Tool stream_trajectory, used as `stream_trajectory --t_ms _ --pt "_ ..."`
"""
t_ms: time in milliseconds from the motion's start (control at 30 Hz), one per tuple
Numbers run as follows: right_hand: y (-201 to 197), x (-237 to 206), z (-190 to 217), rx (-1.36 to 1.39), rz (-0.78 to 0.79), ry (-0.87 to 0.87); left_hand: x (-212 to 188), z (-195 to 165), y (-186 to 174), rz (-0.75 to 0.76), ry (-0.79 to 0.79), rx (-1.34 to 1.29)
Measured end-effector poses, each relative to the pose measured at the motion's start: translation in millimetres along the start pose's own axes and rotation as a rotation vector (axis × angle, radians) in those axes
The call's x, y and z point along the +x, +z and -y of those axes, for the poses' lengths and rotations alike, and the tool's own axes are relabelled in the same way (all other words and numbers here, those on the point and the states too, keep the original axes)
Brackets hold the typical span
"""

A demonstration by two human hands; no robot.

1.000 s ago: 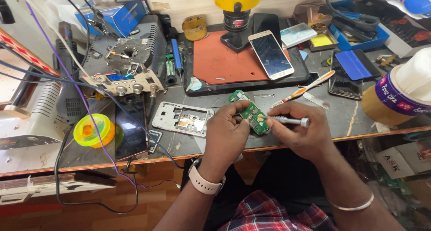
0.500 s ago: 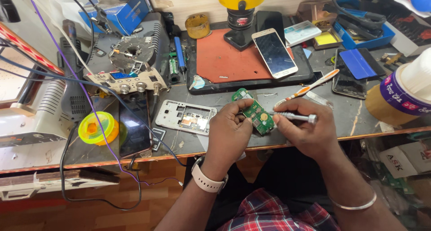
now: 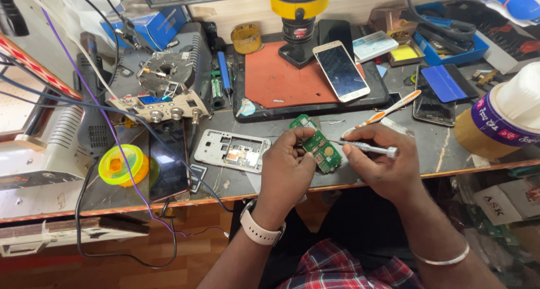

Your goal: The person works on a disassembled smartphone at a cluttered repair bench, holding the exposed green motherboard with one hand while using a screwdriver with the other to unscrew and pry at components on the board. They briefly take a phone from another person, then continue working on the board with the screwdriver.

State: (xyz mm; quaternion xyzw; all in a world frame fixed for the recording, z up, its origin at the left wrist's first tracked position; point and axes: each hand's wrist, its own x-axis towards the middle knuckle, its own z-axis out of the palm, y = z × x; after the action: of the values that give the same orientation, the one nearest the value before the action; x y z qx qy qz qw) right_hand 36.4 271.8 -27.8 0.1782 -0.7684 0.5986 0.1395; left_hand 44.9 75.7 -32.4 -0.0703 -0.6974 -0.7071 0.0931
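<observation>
My left hand (image 3: 288, 174) grips a small green circuit board (image 3: 319, 147) above the front edge of the workbench. A silver metal tool (image 3: 368, 148) rests in my right hand (image 3: 382, 165), its thin tip touching the board's right side. Just left of my left hand lies a grey phone frame (image 3: 232, 150), flat on the bench. Behind my right hand sits an orange and white toothbrush (image 3: 388, 110).
A red mat (image 3: 281, 78) carries a white smartphone (image 3: 341, 71) below a yellow and blue stand (image 3: 299, 8). A dark phone (image 3: 169, 165) and a yellow-green solder reel (image 3: 121, 164) lie at the left. A large tape roll (image 3: 500, 117) stands at the right. Wires cross the left side.
Both hands stay at the board with the tool tip on it. The view has shifted slightly; nothing was let go or picked up.
</observation>
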Motion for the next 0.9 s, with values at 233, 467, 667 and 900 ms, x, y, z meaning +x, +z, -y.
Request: stream_trajectory --t_ms 233,467,667,900 --pt "-2 3 0 -0.030 -0.041 0.080 1 -5 0 0.006 -0.008 0.000" --pt "-1 2 5 -0.076 -0.024 0.040 0 -5 0 -0.004 0.022 0.035" --pt "2 4 11 -0.220 0.009 0.028 0 -3 0 -0.005 -0.013 0.018" --pt "1 4 12 -0.228 0.016 -0.021 1 0 1 -0.011 -0.038 -0.034"
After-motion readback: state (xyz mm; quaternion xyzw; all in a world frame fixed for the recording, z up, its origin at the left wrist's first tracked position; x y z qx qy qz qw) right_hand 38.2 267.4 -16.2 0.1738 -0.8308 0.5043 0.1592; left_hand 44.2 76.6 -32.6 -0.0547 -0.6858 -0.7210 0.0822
